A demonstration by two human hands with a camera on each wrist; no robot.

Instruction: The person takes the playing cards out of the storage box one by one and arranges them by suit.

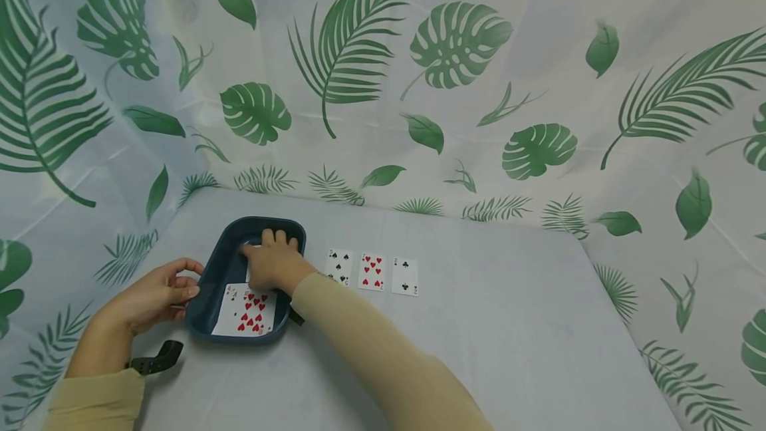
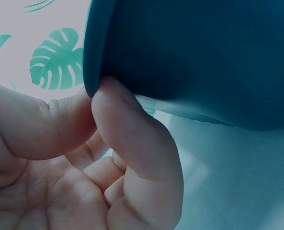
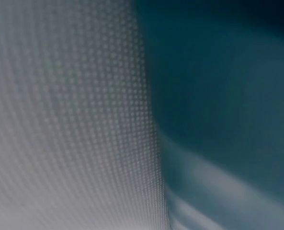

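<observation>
A dark blue tray rests on the table, and my left hand pinches its left rim. The left wrist view shows the thumb and forefinger of that hand meeting at the rim. My right hand reaches down inside the tray's far part, fingers bent over a white card that it mostly hides. I cannot tell whether it grips this card. Nearer me in the tray lies a playing card with red hearts, overlapping another card. The right wrist view shows only cloth and the tray's side.
Right of the tray a black five, a seven of hearts and a two of clubs lie face up in a row. My right sleeve crosses in front of them. A leaf-patterned curtain stands behind the white table.
</observation>
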